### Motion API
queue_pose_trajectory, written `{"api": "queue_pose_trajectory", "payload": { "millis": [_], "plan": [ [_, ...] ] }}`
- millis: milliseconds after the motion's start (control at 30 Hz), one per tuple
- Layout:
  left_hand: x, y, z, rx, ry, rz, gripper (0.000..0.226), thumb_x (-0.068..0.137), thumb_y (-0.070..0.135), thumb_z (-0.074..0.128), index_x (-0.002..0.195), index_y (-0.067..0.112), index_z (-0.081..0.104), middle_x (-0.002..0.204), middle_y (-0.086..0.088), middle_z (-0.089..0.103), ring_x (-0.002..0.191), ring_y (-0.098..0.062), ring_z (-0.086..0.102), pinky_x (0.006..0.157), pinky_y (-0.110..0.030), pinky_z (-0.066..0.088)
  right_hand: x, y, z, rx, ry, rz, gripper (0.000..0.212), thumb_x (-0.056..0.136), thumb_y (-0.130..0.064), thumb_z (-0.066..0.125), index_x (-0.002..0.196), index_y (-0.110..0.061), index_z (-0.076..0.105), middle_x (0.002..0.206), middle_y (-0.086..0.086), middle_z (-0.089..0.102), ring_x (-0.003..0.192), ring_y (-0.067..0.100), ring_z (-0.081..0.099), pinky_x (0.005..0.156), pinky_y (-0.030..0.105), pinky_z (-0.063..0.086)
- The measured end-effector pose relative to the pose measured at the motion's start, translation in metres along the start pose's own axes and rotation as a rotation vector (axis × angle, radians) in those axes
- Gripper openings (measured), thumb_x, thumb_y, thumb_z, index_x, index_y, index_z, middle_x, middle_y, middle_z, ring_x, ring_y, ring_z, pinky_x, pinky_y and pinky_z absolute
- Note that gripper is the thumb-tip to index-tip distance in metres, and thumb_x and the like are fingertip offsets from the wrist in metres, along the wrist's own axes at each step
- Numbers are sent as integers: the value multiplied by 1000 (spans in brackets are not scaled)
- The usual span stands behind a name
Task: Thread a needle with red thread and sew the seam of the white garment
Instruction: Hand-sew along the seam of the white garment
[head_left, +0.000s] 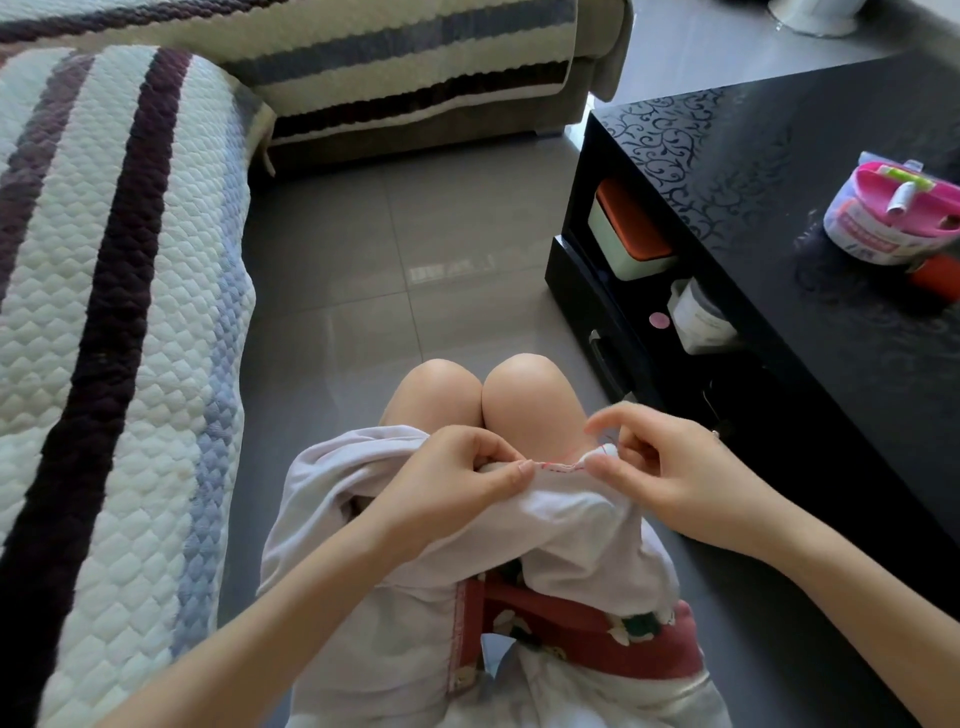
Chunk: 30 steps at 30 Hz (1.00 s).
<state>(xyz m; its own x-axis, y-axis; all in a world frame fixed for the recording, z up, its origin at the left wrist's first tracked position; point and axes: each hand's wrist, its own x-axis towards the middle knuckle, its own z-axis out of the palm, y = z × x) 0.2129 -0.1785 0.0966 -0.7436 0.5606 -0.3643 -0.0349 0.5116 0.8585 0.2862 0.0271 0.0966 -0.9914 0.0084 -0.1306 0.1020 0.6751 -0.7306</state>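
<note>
The white garment (561, 525) lies bunched over my lap above my knees. Along its top edge runs a short line of red stitches (563, 466) between my two hands. My left hand (457, 478) pinches the seam edge with thumb and fingers at the left end of the stitches. My right hand (660, 462) pinches the garment edge at the right end, with a bit of red thread (605, 441) showing by its fingertips. The needle is too small to make out.
A black patterned coffee table (779, 218) stands on the right, with a pink sewing kit container (893, 208) on top and boxes on its lower shelf. A striped quilted sofa (104, 260) fills the left. Grey tiled floor (405, 270) lies ahead.
</note>
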Motion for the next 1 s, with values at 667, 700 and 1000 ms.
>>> {"api": "queue_pose_trajectory", "payload": {
  "millis": [667,700,1000],
  "plan": [
    [1,0,-2,-125,-24,-40,15,91,21,64,82,14,74,67,14,69,65,6,59,62,-9,43,-14,-21,18,-136,180,-160,11,81,-18,57,76,-14,66,50,-11,50,51,13,51,45,20,38],
    [1,0,-1,-126,-26,-40,15,91,21,64,83,13,74,68,14,70,66,6,60,62,-9,44,-14,-22,19,-136,180,-160,11,80,-18,57,76,-14,66,50,-12,49,52,12,52,45,19,38],
    [0,-1,-2,-109,-38,-19,13,90,20,65,86,12,75,65,17,68,65,8,58,61,-8,43,-14,-27,22,-171,180,-170,10,79,-18,56,72,-15,62,48,-18,39,47,10,45,46,18,36]
  ]
}}
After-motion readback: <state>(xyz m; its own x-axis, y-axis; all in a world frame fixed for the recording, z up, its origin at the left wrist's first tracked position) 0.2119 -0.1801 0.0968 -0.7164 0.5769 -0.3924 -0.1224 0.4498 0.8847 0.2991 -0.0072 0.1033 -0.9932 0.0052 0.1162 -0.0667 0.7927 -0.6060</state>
